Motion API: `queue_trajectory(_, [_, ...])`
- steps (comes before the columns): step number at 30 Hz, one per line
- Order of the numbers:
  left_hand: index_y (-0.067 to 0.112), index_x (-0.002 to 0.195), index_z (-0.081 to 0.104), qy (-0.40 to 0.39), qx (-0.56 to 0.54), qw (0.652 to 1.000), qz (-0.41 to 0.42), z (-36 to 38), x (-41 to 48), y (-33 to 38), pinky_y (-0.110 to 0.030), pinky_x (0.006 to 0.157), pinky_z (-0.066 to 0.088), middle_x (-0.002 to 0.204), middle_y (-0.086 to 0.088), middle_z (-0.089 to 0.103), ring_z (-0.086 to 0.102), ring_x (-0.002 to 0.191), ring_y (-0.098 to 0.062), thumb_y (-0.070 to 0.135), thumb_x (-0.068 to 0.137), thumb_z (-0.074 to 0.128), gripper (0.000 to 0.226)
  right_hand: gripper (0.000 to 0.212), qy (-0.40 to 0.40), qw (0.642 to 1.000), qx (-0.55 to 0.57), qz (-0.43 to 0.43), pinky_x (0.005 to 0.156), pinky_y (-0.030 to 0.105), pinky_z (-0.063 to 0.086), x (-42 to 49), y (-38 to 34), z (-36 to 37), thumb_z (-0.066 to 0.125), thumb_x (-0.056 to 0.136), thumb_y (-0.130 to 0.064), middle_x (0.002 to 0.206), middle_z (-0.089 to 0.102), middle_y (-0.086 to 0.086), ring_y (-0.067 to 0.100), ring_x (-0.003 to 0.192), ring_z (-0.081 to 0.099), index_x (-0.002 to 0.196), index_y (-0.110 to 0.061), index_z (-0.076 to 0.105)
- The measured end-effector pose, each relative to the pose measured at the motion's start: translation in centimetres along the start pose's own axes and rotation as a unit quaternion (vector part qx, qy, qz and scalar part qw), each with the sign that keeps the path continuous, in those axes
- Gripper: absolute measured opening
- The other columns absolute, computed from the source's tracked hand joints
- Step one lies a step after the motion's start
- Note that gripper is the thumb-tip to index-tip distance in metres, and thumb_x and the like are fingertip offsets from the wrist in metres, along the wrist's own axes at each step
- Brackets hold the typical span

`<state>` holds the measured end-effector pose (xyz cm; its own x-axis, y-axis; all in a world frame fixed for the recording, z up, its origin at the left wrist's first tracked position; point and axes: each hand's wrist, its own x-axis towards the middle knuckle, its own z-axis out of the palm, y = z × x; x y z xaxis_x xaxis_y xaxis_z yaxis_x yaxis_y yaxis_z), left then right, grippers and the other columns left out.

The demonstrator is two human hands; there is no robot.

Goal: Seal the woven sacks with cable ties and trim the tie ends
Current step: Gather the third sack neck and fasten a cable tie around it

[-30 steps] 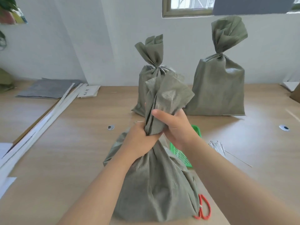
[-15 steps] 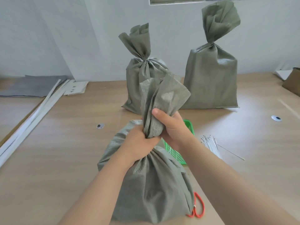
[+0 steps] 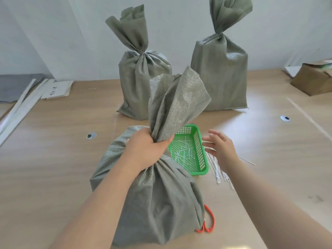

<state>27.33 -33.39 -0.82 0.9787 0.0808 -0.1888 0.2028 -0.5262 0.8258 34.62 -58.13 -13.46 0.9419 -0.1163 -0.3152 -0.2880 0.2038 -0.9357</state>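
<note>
Your left hand (image 3: 143, 150) grips the gathered neck of the nearest grey-green woven sack (image 3: 156, 203), fingers curled tight round the bunched fabric. The sack stands upright on the pale wooden worktop (image 3: 53, 159) right in front of you, its loose top flaring above your fist. Your right hand (image 3: 221, 146) holds nothing; its fingers (image 3: 215, 133) are spread wide over the loose bundle of white cable ties (image 3: 218, 169). Whether they touch the ties cannot be told. The ties lie on the worktop just beside the green plastic mesh basket (image 3: 199, 172), which holds trimmed white tie ends (image 3: 181, 153). Orange-handled scissors (image 3: 209, 223) lie at the sack's right base, partly hidden. Two more grey-green sacks, a left one (image 3: 142, 83) and a right one (image 3: 221, 74), stand cinched at the neck near the wall.
</note>
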Motion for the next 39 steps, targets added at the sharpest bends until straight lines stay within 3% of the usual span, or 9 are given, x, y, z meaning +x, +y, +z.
queue_trajectory(5, [0.030,0.096,0.066,0.019,0.005,1.000,-0.025,0.1,0.6,-0.1,-0.034,0.083,0.055,0.097,0.010,0.071,0.066,0.095,-0.013,0.053,0.082,0.074,0.028,0.032,0.137,0.963,-0.224,0.063,0.072,0.037,0.053,2.4,6.3,-5.6,0.064,0.084,-0.012,0.090,0.073,0.007,0.022,0.072,0.063,0.115,-0.011,0.067])
queue_trajectory(9, [0.030,0.102,0.071,0.023,-0.035,0.999,-0.016,0.2,0.4,0.0,-0.021,0.072,0.050,0.094,0.016,0.073,0.065,0.091,-0.001,0.045,0.082,0.077,0.025,0.035,0.123,0.919,-0.367,0.071,0.081,0.039,0.056,3.1,9.3,-7.9,0.074,0.078,-0.022,0.094,0.073,-0.001,0.026,0.081,0.064,0.112,-0.018,0.067])
queue_trajectory(13, [0.031,0.097,0.073,0.026,-0.043,0.999,-0.018,0.3,0.7,-0.1,-0.034,0.086,0.057,0.094,0.009,0.076,0.069,0.094,-0.009,0.043,0.082,0.078,0.020,0.041,0.095,0.880,-0.460,0.079,0.080,0.030,0.048,4.1,11.1,-8.6,0.071,0.080,-0.019,0.106,0.069,0.003,0.021,0.091,0.060,0.120,-0.016,0.067])
queue_trajectory(17, [0.038,0.081,0.070,0.023,-0.045,0.998,-0.022,0.3,0.9,0.1,-0.033,0.085,0.055,0.089,0.006,0.077,0.069,0.089,-0.008,0.041,0.082,0.078,0.009,0.043,0.088,0.834,-0.533,0.108,0.089,0.038,0.052,5.4,13.2,-8.8,0.065,0.078,-0.026,0.099,0.068,-0.002,0.025,0.096,0.064,0.121,-0.024,0.061])
queue_trajectory(21, [0.039,0.078,0.069,0.016,-0.048,0.998,-0.022,0.4,1.0,0.3,-0.017,0.070,0.051,0.083,0.027,0.073,0.064,0.077,0.013,0.041,0.082,0.077,0.009,0.028,0.100,0.795,-0.589,0.107,0.079,0.035,0.049,5.6,13.9,-8.4,0.056,0.085,-0.018,0.102,0.068,0.005,0.030,0.099,0.063,0.113,-0.019,0.060])
queue_trajectory(23, [0.038,0.078,0.070,0.016,-0.052,0.998,-0.023,0.4,1.0,0.0,-0.013,0.068,0.050,0.082,0.028,0.072,0.064,0.076,0.014,0.041,0.082,0.077,0.009,0.026,0.111,0.787,-0.598,0.102,0.081,0.037,0.045,5.7,14.4,-8.3,0.053,0.087,-0.014,0.112,0.064,0.009,0.033,0.105,0.060,0.113,-0.016,0.060])
queue_trajectory(26, [0.039,0.085,0.075,0.013,-0.070,0.997,-0.027,0.2,0.9,-0.3,-0.025,0.081,0.055,0.087,0.020,0.076,0.068,0.081,0.005,0.042,0.079,0.078,0.007,0.030,0.117,0.776,-0.611,0.103,0.085,0.039,0.041,5.8,14.9,-8.4,0.048,0.087,-0.009,0.116,0.062,0.010,0.034,0.111,0.058,0.113,-0.017,0.059])
queue_trajectory(31, [0.040,0.091,0.075,0.016,-0.079,0.996,-0.023,0.2,0.8,-0.5,-0.031,0.086,0.055,0.088,0.016,0.077,0.070,0.085,0.001,0.042,0.078,0.078,0.013,0.016,0.124,0.775,-0.611,0.104,0.076,0.034,0.045,6.4,15.5,-8.7,0.046,0.081,-0.005,0.090,0.062,0.009,0.034,0.089,0.058,0.084,-0.014,0.058])
queue_trajectory(39, [0.031,0.086,0.074,0.013,-0.071,0.997,-0.009,0.2,0.8,-0.5,-0.022,0.073,0.052,0.086,0.017,0.077,0.069,0.081,0.003,0.035,0.082,0.077,0.006,0.012,0.125,0.795,-0.586,0.099,0.079,0.038,0.053,5.9,14.9,-9.1,0.052,0.080,-0.017,0.088,0.065,0.006,0.033,0.088,0.061,0.081,-0.018,0.064])
